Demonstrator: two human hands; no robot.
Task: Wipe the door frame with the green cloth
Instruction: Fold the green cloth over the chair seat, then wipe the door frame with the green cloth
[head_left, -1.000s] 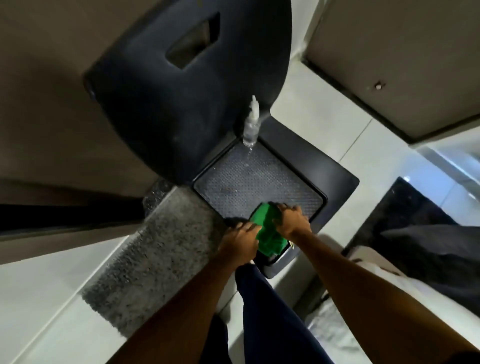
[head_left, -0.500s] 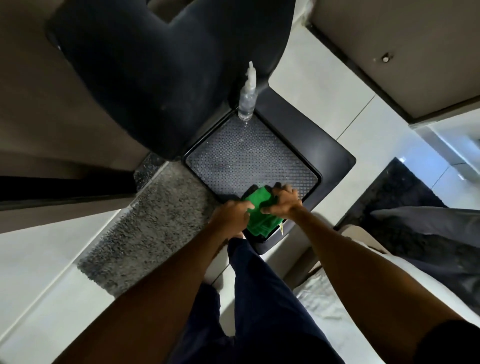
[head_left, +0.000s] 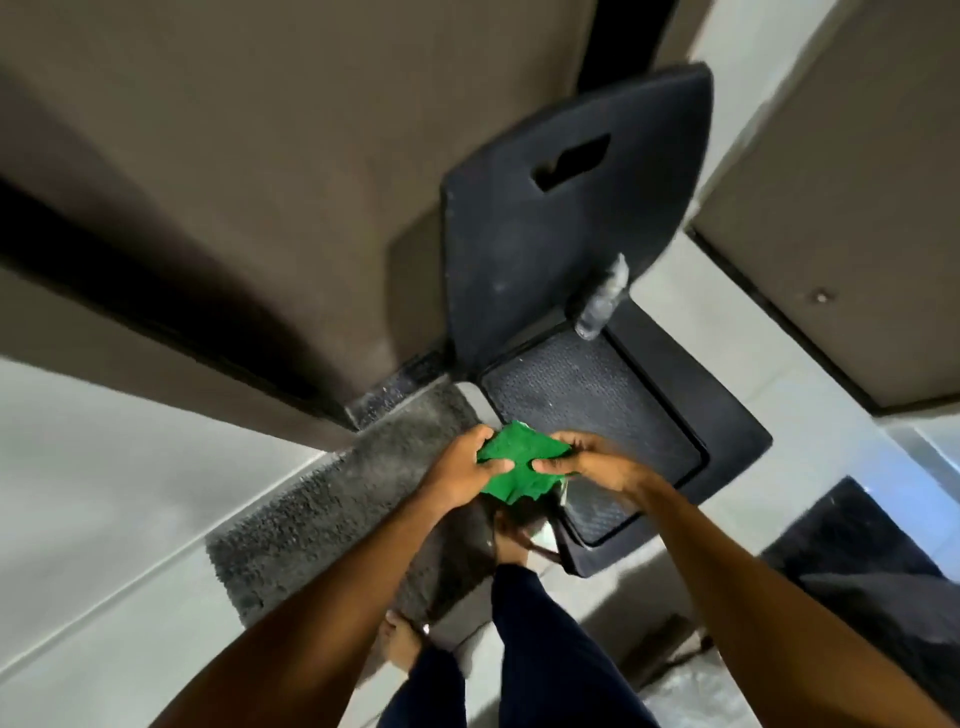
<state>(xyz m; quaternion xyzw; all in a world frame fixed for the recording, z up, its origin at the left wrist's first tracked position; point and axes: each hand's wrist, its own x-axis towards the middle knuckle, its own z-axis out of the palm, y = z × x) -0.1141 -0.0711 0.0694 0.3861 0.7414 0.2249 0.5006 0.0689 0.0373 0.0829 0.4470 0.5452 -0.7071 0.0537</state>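
Note:
A crumpled green cloth (head_left: 519, 462) is held up between both hands, above the near corner of a black plastic chair seat (head_left: 592, 415). My left hand (head_left: 462, 473) grips its left side, my right hand (head_left: 592, 462) pinches its right side. The brown door and its frame (head_left: 260, 234) stand at the left, with a dark vertical gap running along them.
A clear spray bottle (head_left: 602, 301) stands at the back of the chair seat, against the chair's backrest (head_left: 566, 208). A grey doormat (head_left: 332, 499) lies on the tiled floor below the door. My feet and dark trousers are under my arms. Another brown door (head_left: 852, 218) is at the right.
Both hands lifted the green cloth off the chair seat and bunched it between them. The view swung left, bringing the door and frame into sight.

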